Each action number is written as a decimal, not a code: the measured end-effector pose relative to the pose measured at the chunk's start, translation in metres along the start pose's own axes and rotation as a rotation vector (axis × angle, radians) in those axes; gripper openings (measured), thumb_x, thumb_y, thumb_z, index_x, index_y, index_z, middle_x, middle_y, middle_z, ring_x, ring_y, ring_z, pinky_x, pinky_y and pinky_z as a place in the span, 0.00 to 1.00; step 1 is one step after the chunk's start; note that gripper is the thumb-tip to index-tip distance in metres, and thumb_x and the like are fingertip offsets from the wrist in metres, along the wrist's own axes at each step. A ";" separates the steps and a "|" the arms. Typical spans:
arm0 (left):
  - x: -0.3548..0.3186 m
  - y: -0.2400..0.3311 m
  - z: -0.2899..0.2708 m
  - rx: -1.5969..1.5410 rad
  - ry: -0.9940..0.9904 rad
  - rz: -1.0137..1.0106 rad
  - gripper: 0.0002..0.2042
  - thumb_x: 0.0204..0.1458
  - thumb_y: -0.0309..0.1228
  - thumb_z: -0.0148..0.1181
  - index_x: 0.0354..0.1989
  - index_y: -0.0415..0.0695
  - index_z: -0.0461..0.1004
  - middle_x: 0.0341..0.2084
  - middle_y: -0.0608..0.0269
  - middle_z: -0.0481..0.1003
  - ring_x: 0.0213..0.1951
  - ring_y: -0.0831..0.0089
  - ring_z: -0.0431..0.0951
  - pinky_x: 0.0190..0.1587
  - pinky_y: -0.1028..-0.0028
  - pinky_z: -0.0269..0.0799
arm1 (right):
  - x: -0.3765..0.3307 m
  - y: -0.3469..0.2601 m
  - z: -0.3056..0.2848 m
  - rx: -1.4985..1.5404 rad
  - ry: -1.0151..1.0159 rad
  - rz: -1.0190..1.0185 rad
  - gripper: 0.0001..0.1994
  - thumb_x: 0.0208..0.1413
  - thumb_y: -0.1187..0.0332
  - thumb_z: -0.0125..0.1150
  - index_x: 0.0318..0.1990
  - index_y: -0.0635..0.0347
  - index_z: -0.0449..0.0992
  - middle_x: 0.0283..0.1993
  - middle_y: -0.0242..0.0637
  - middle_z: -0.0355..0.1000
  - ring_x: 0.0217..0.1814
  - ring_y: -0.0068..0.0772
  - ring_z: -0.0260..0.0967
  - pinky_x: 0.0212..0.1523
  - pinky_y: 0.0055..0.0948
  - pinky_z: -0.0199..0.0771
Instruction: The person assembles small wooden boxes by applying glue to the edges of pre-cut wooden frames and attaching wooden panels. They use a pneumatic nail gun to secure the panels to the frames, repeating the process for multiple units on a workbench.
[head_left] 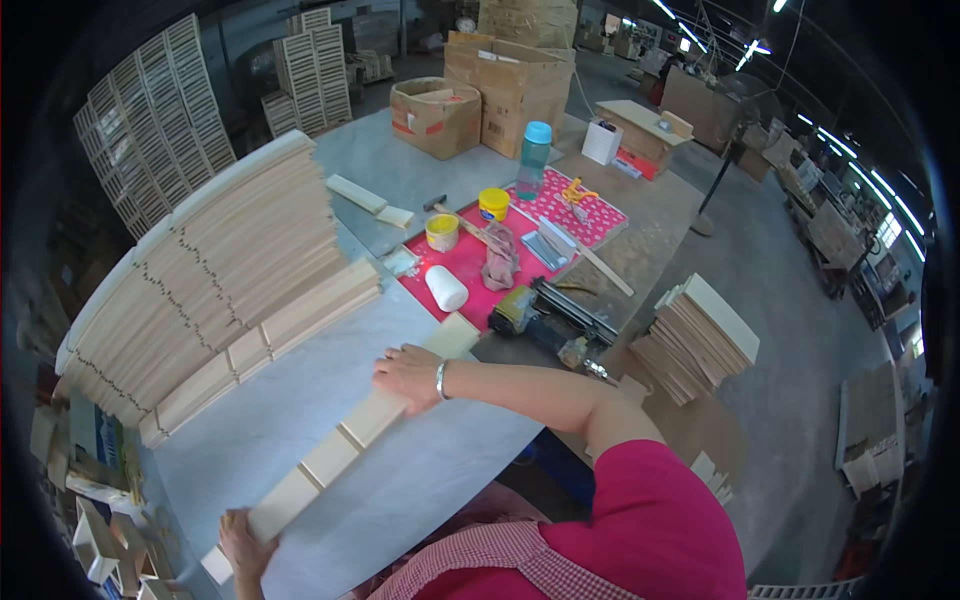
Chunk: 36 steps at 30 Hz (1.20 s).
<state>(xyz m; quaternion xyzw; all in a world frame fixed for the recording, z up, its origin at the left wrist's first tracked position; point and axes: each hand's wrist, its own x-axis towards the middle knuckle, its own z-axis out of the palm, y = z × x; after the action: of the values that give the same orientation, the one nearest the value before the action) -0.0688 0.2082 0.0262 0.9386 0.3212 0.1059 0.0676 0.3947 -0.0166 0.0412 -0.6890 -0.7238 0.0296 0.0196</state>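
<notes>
A long pale wooden strip (330,457) with dark crosswise lines slants over the grey-white tabletop (430,450), from near left to the pink mat. Around its near end my left hand (245,545) is closed, thumb on one side and fingers on the other. My right hand (408,378), with a silver bangle at the wrist, grips it from above towards the far end. Whether the strip is one grooved piece or several laid end to end, I cannot tell. Beyond it on the left stands a tall stack of similar strips (220,260).
Past the strip's far end lie a white bottle (446,288), a nail gun (550,322), a rag (500,256), yellow tubs (442,233) and a hammer (460,217). Cardboard boxes (520,100) and a blue-capped bottle (534,160) stand farther back. At right is a board stack (695,335).
</notes>
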 end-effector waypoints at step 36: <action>-0.111 0.016 -0.014 -0.017 0.100 -0.110 0.33 0.35 0.42 0.80 0.52 0.44 0.76 0.51 0.53 0.72 0.57 0.51 0.69 0.58 0.50 0.66 | -0.082 -0.067 0.017 0.285 0.316 -0.038 0.30 0.36 0.59 0.77 0.49 0.58 0.75 0.50 0.41 0.70 0.55 0.51 0.65 0.57 0.48 0.68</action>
<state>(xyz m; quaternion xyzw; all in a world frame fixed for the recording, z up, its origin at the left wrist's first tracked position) -0.1484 0.1279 0.0259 0.9125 0.3745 0.1514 0.0649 0.3305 -0.1018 0.0304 -0.6615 -0.7133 0.0226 0.2306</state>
